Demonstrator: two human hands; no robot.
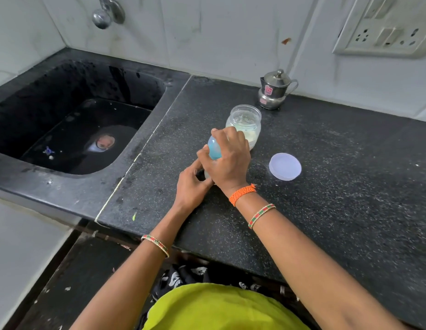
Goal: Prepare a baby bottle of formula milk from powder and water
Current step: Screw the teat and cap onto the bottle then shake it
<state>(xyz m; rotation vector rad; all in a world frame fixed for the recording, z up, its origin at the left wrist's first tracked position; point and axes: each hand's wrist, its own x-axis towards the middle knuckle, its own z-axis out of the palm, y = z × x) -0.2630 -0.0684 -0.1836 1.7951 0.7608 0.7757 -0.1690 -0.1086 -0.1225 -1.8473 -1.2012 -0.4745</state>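
Both hands close on a baby bottle at frame centre.

The right hand (227, 160) wraps the smooth blue dome cap (213, 148) of the baby bottle (207, 173); the left hand (193, 186) pinches its clear base. Just behind stands a round open jar (244, 122) of pale powder; its flat lid (285, 166) lies right on speckled black granite counter (338, 186), with bare stone beyond.

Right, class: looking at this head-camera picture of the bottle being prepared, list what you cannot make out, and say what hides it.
Head view only:
- Baby bottle: body hidden by the right hand and left hand; its fill level cannot be told.
- Jar: front lower part is hidden behind the right hand.
- Steel pot: sticker too small to read.
- Tap: cut off by the top edge.
- Sink: bottom too dark; small items unclear.
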